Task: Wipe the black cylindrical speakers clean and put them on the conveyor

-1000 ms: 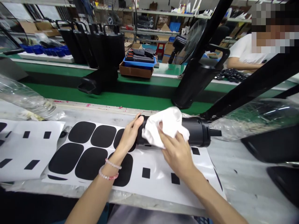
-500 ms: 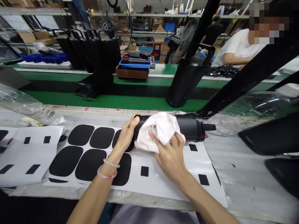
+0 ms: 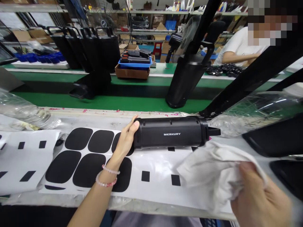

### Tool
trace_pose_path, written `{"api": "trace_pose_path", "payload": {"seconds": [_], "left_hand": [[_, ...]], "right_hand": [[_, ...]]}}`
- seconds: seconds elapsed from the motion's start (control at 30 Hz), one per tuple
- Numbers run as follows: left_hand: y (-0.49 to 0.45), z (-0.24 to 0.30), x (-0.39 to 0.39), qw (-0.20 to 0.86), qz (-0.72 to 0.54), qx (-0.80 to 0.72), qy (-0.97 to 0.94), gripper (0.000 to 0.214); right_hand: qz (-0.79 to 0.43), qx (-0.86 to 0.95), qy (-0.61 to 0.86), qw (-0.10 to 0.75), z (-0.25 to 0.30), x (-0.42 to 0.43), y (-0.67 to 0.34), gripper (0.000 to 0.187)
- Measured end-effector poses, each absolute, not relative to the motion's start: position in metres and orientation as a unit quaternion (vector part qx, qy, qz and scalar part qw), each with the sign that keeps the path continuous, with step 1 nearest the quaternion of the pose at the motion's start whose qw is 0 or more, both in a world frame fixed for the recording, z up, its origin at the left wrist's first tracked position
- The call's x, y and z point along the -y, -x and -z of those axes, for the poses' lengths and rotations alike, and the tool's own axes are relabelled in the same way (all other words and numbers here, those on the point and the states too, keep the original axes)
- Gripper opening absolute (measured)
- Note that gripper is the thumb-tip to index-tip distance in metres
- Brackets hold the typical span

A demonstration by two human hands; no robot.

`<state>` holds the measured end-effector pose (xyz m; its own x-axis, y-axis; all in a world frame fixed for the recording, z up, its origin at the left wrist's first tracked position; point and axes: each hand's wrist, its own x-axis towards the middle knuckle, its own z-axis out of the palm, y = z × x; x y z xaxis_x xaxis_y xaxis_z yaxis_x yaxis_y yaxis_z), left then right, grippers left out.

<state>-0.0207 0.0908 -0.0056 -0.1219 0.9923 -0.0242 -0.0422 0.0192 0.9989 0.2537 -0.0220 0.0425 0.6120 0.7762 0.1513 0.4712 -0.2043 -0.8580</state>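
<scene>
Having left the cylinder [image 3: 153,134] since the earlier frame, the cloth [image 3: 210,176] is hanging lower right, the blurred right hand [image 3: 262,195] pinching it. The left hand [image 3: 126,137] is gripping the cylinder's left end at centre, its fingers partly hidden. Sheet [image 3: 161,170] is lying exposed below the cylinder.

One left hand [image 3: 126,140], one right hand [image 3: 262,197], one cloth [image 3: 213,176], one lettered cylinder [image 3: 170,126] and two bracelets [image 3: 106,184] are counted. Two bottles [image 3: 253,108] and two sheets [image 3: 161,164] are seen; on the right-hand sheet, six large patches [image 3: 79,138] are shown, some partly covered. One stool [image 3: 157,49] and two co-workers [image 3: 240,44] are also counted.
</scene>
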Motion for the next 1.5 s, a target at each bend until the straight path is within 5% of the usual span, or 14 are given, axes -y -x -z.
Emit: {"api": "trace_pose_path", "payload": {"seconds": [0.13, 0.3, 0.47, 0.7, 1.0, 1.23, 1.4, 1.5], "left_hand": [[0.021, 0.006, -0.091, 0.482, -0.534, -0.524, -0.456, 0.066], [0.021, 0.005, -0.091, 0.476, -0.53, -0.531, -0.459, 0.065], [0.019, 0.005, -0.089, 0.475, -0.539, -0.526, -0.455, 0.063], [0.018, 0.007, -0.087, 0.437, -0.539, -0.517, -0.502, 0.06], [0.011, 0.004, -0.084, 0.406, -0.54, -0.483, -0.557, 0.089], [0.024, 0.024, -0.086, 0.451, -0.477, -0.426, -0.623, 0.122], [0.033, 0.027, -0.087, 0.451, -0.431, -0.414, -0.663, 0.119], [0.035, 0.022, -0.085, 0.423, -0.416, -0.408, -0.694, 0.115]], "right_hand": [[-0.04, 0.413, 0.756, 0.506, -0.034, 0.01, -0.243, 0.049], [0.071, 0.675, 0.576, 0.456, -0.01, -0.016, -0.209, 0.022], [0.143, 0.809, 0.461, 0.334, 0.004, -0.028, -0.155, 0.042], [0.122, 0.873, 0.366, 0.3, 0.016, -0.019, -0.15, 0.05], [0.234, 0.655, 0.605, 0.389, -0.001, -0.072, -0.25, 0.058], [0.16, 0.784, 0.504, 0.325, -0.007, -0.061, -0.147, 0.045], [0.189, 0.727, 0.583, 0.309, -0.011, -0.069, -0.202, 0.038], [0.177, 0.63, 0.66, 0.37, -0.017, -0.068, -0.277, 0.036]]}}
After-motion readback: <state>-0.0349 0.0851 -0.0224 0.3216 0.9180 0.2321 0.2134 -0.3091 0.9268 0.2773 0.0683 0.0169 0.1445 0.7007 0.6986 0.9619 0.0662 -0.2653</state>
